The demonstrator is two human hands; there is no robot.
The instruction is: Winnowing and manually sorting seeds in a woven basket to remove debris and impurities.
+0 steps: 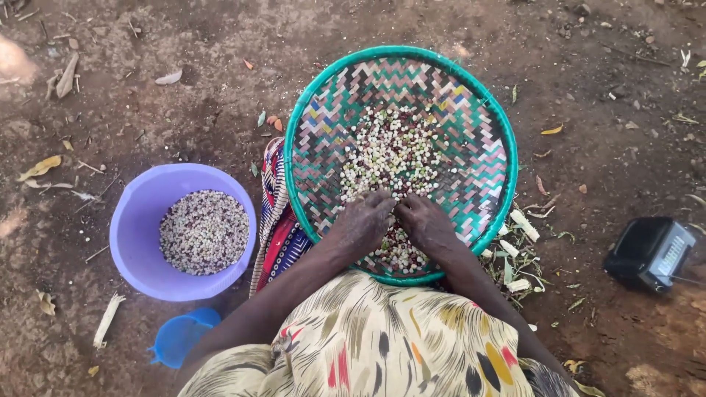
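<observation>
Both hands [397, 220] amid beans [393, 151], woven tray [323, 140]

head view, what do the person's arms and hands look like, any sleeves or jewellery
Both arms are bare to the top of the frame, with no sleeves showing. The left hand and right hand show no rings, bracelets, watch or gloves. Below them is a cream garment patterned with black, red, yellow and orange brush-like strokes.

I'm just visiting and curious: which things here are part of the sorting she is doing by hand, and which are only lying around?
In use:
left hand and right hand, both on the beans
woven tray holding them
purple basin of mixed beans

Lying about:
blue cup
black radio
husk scraps
dry leaves on the dirt
</observation>
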